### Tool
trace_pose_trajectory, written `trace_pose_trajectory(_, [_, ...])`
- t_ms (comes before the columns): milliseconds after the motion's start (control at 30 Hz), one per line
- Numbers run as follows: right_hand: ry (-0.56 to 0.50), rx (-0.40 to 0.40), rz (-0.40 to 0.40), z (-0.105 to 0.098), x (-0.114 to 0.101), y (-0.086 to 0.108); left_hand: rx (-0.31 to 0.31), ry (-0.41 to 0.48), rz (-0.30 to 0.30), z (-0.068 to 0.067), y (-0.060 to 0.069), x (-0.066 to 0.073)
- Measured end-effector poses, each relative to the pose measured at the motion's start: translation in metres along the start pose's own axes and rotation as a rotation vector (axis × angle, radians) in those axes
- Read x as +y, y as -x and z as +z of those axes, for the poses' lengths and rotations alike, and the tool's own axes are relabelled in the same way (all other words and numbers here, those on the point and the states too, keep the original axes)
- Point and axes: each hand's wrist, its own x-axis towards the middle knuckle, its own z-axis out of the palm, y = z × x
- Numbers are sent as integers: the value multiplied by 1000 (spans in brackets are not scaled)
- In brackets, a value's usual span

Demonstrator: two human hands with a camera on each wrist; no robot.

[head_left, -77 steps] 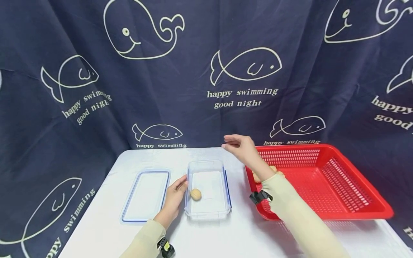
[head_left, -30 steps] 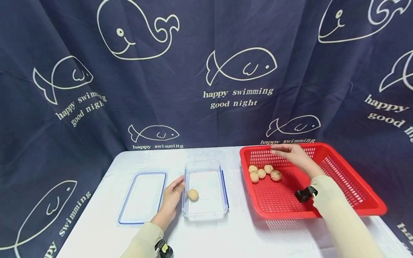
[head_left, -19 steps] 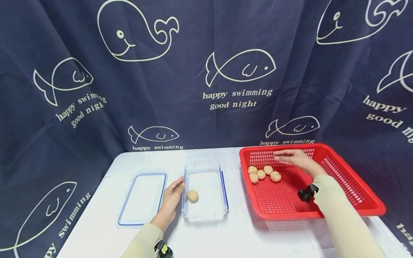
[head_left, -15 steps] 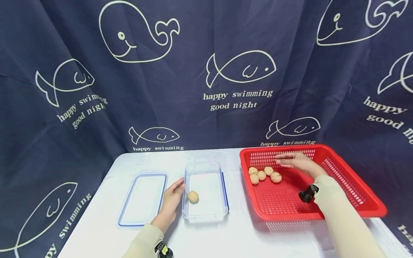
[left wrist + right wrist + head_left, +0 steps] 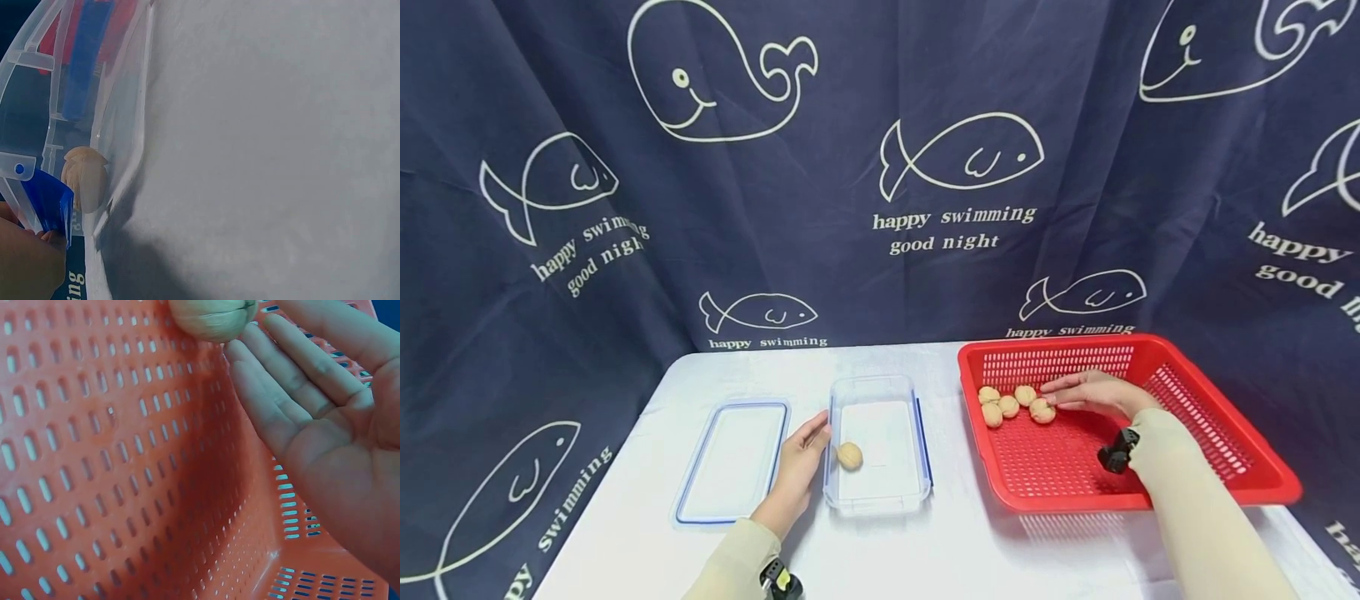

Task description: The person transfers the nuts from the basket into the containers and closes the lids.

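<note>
The backdrop curtain (image 5: pixel 842 262) is navy, patterned with off-white outline whales and fish and lettering reading "happy swimming" and "good night". The tablecloth (image 5: pixel 955 554) is plain white. The basket (image 5: pixel 1052 467) is solid red, its walls patterned with rows of slots. The walnuts (image 5: pixel 1008 406) are light tan, one showing a dark seam line. The storage container (image 5: pixel 880 429) is clear, with blue clips (image 5: pixel 923 442); the lid (image 5: pixel 733 462) is translucent, edged in blue. The sleeves (image 5: pixel 1195 500) are pale cream.

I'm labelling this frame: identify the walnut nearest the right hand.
The rightmost walnut in the red basket, beside the right hand; the other five walnuts lie farther left.
</note>
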Motion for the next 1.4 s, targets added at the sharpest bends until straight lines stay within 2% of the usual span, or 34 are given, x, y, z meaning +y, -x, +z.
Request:
trace_pose_trajectory(233, [57, -5, 83, 3, 3, 0, -4, 14, 1, 1, 2, 3])
trace_pose_trajectory(533, [61, -33, 80, 6, 7, -3, -2, 4, -4, 1, 2, 3])
trace_pose_trajectory(767, [24, -53, 42, 3, 9, -4, 3, -12, -6, 0, 0, 1])
trace_pose_trajectory(1000, [21, -71, 34, 6, 7, -3, 5, 16, -3, 1, 0, 1])
trace_pose_trajectory(1400, [153, -37, 119, 9, 6, -7, 0, 2, -15, -1, 1, 2])
